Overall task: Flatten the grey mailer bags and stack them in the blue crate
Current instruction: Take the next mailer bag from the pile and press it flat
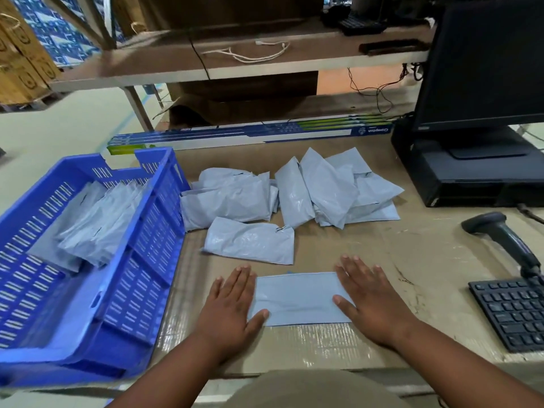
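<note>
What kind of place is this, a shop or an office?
More likely a warehouse packing station. Grey mailer bags lie piled on the bench beside a blue crate, a barcode scanner stands by a keyboard, and cartons are stacked behind.

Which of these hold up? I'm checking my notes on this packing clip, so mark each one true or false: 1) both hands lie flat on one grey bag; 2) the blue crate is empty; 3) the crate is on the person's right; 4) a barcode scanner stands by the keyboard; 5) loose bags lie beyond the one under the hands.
1) True: the left hand and the right hand press flat on the ends of one grey bag.
2) False: the blue crate already holds several stacked bags.
3) False: the crate sits on the person's left.
4) True: the barcode scanner stands just behind the keyboard.
5) True: a pile of loose bags lies farther back on the table.
</note>
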{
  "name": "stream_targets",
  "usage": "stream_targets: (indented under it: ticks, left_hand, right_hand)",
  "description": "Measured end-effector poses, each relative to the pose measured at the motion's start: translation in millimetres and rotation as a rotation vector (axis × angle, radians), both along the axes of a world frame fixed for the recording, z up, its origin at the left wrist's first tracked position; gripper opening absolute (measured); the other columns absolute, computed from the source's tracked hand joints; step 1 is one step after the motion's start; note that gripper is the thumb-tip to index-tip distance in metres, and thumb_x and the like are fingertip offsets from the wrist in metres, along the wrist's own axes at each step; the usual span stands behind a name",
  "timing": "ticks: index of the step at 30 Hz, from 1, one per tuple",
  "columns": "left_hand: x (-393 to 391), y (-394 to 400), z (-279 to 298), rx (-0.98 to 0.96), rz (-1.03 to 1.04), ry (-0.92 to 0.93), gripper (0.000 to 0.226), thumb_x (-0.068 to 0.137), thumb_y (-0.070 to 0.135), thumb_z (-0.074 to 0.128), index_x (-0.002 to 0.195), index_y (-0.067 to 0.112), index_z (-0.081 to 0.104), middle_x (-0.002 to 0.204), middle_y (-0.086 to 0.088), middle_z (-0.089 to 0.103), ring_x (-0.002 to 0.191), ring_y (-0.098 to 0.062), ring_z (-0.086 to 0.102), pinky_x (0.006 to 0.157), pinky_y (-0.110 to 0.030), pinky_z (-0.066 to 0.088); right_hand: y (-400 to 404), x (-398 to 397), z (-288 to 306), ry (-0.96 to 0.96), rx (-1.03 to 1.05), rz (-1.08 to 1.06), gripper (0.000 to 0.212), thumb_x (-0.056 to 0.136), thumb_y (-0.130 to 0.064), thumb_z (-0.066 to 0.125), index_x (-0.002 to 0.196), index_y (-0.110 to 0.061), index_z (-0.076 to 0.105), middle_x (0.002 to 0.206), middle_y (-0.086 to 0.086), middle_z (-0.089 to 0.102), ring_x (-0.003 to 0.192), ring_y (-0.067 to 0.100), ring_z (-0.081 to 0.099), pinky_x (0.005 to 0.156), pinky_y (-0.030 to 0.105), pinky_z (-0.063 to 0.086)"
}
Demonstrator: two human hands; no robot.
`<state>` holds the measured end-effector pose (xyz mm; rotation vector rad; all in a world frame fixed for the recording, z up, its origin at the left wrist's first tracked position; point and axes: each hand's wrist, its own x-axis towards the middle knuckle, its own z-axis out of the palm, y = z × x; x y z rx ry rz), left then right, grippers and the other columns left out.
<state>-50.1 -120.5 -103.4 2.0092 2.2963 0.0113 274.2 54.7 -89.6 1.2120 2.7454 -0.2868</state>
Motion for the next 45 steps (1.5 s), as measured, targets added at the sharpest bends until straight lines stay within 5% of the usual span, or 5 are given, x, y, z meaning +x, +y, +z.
stream_targets:
  ticks: [9,18,34,39,45]
  left_hand:
    - [43,51,14,0.153,-0.162,-0.1,0.067,0.106,0.039,0.038,0.167,0.014,0.027,0.177,-0.006,0.012,0.164,-0.019,0.004,0.129,-0.049,0.024]
    - [37,40,0,0.082,-0.182,-0.053,0.069,0.111,0.053,0.025,0.17,0.017,0.014,0.178,-0.001,0.001,0.163,-0.014,-0.007,0.131,-0.047,0.015]
    - [-6,-3,11,0.036,0.012,-0.035,0.083,0.106,0.07,0.018,0.17,0.02,0.002,0.177,0.0,-0.016,0.162,-0.014,-0.016,0.13,-0.045,0.003]
    - [22,22,33,0.111,-0.072,-0.187,0.082,0.102,0.073,0.037,0.165,0.02,0.035,0.17,-0.003,0.033,0.157,-0.02,0.029,0.128,-0.038,0.024]
    - [49,72,65,-0.135,-0.068,0.044,0.075,0.086,0.08,0.053,0.145,0.035,0.045,0.135,0.0,0.051,0.125,-0.029,0.045,0.099,-0.049,0.036]
  right_hand:
    - [-22,-69,30,0.269,0.029,0.119,0.087,0.102,-0.067,-0.005,0.168,-0.017,0.022,0.177,0.002,0.009,0.162,0.012,-0.006,0.13,0.037,-0.011]
    - [-23,-78,-6,0.119,0.058,0.189,0.076,0.108,-0.066,0.009,0.169,-0.023,0.017,0.177,0.001,0.003,0.163,0.019,0.004,0.127,0.045,0.0]
    - [7,-14,4,0.007,-0.022,0.073,0.083,0.096,-0.074,-0.008,0.167,-0.031,-0.016,0.17,-0.012,-0.033,0.154,0.005,-0.033,0.129,0.043,-0.014]
    - [4,-33,24,0.111,-0.043,0.115,0.083,0.102,-0.074,0.026,0.169,-0.028,0.009,0.175,-0.006,0.013,0.16,0.016,0.01,0.13,0.032,0.009]
    - [9,-75,42,-0.014,-0.033,0.112,0.081,0.081,-0.083,0.05,0.144,-0.032,0.05,0.129,-0.003,0.048,0.118,0.022,0.045,0.097,0.039,0.044]
